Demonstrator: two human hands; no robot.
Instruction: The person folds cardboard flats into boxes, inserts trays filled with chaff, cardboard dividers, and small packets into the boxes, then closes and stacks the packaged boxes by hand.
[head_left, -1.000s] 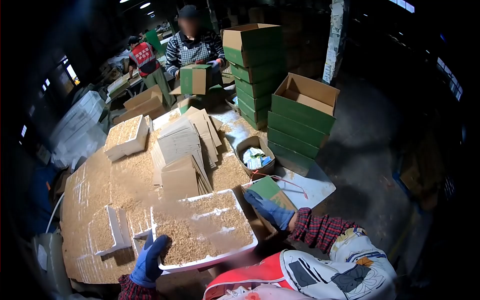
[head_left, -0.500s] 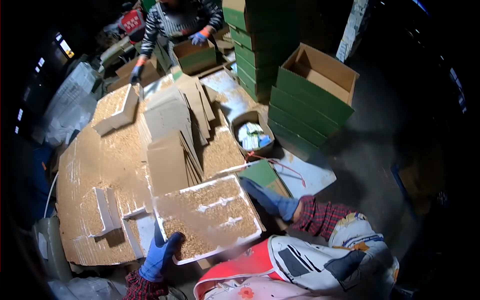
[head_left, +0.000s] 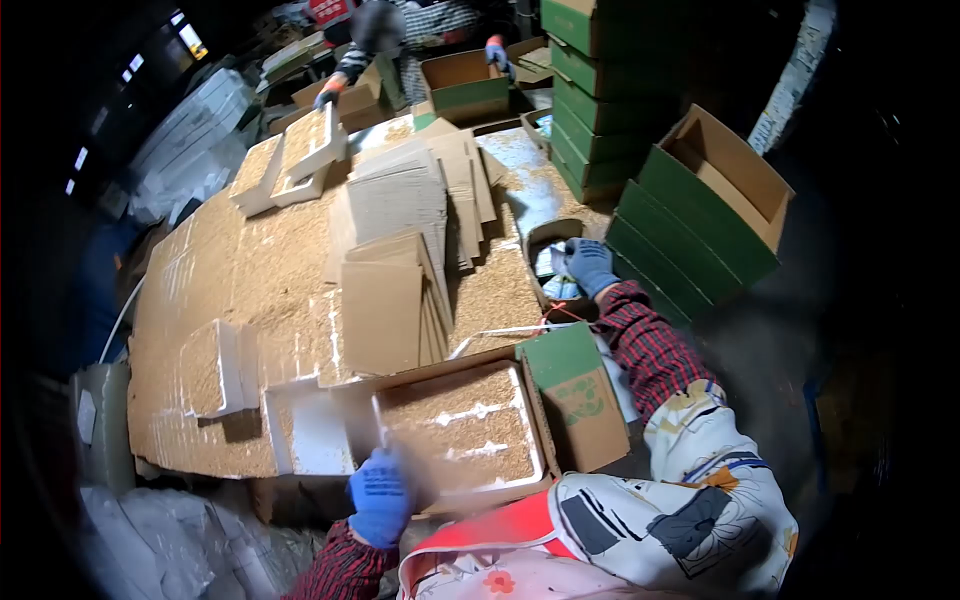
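Reaching into the packet box (head_left: 548,230), right of center: right grip (head_left: 590,264). Fingers over the packets (head_left: 562,288); can't tell if any is pinched.

– And the tray?

– White tray (head_left: 530,420) now sits inside the open carton (head_left: 585,405), lower middle. Half a second ago it was tilted over it, right grip by the flap. Reads as seating mostly done, attention shifting to packets.

– Left grip (head_left: 380,497)?

– By the tray's left edge, blurred. Can't tell if released or holding.

– Counts?

– One tray in the carton, one packet box; packets overlap, uncountable. Upper left: at least two other trays (head_left: 265,188), a co-worker's hand (head_left: 328,96) at one. Upper right: two stacks of green cartons (head_left: 690,235), the taller at least three high.
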